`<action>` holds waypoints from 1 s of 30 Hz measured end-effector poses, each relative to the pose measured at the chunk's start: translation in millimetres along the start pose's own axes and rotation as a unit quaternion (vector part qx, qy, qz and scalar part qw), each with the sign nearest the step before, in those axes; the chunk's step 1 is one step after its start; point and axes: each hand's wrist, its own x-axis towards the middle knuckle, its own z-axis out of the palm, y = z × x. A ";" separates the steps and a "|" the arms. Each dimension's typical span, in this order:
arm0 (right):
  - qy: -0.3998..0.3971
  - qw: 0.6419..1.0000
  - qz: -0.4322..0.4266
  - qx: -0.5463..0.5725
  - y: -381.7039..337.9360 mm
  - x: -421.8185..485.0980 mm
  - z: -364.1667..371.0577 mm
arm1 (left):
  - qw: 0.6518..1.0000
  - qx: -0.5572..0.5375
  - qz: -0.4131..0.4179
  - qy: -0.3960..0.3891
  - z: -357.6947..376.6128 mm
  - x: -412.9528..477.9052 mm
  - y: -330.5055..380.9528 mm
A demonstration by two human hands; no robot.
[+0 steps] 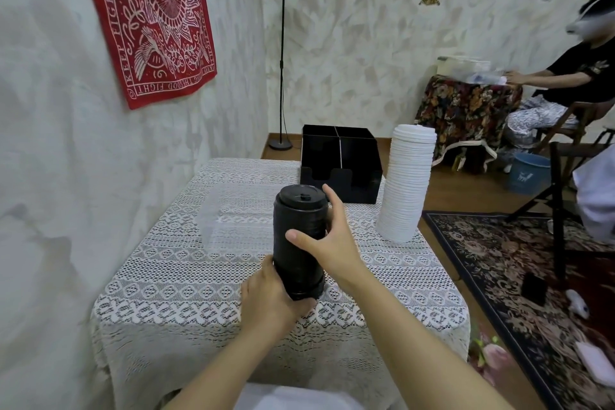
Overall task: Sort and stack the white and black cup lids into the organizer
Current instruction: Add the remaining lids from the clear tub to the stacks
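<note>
Both hands gripped a tall stack of black lids (pixel 298 243) above the middle of the tabletop (pixel 186 276), which was covered with a white lace cloth. The left hand (pixel 269 303) cupped the stack's base, its fingers curled under the bottom lid. The right hand (pixel 327 243) wrapped the stack's middle from the right, with the thumb laid across the front and the fingers curled round the far side. The stack leaned slightly, and it could not be told whether its base touched the cloth.

A black organizer (pixel 339 160) with divided compartments sat at the far edge of the tabletop, just behind the black stack. A tall stack of white lids (pixel 407 183) stood upright at the right edge, just beside the organizer's right wall. A clear plastic container (pixel 233 220) lay left of the black stack, toward the left edge.

Beyond the tabletop, a red wall hanging (pixel 146 20) was on the left wall, a floor lamp (pixel 282 53) stood in the corner, and another person (pixel 572 76) sat at the far right above a patterned rug (pixel 519 260).
</note>
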 end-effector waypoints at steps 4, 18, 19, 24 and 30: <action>0.006 1.000 -0.009 -0.006 -1.0 0.8 0.3 | 1.000 -0.020 -0.006 0.000 -0.1 1.3 2.1; 0.071 0.997 -0.029 -0.028 -9.2 -9.7 -60.7 | 0.978 -0.187 0.061 -0.069 36.3 1.7 52.3; 0.080 0.996 -0.030 -0.030 -9.3 -10.1 -69.2 | 0.976 -0.190 0.067 -0.079 40.7 3.5 60.1; 0.132 0.990 -0.044 -0.035 -8.8 -7.4 -110.7 | 0.974 -0.181 0.074 -0.112 69.9 17.7 94.1; 0.153 0.987 -0.035 -0.029 -1.7 8.0 -144.7 | 0.975 -0.164 0.074 -0.129 101.3 36.9 117.5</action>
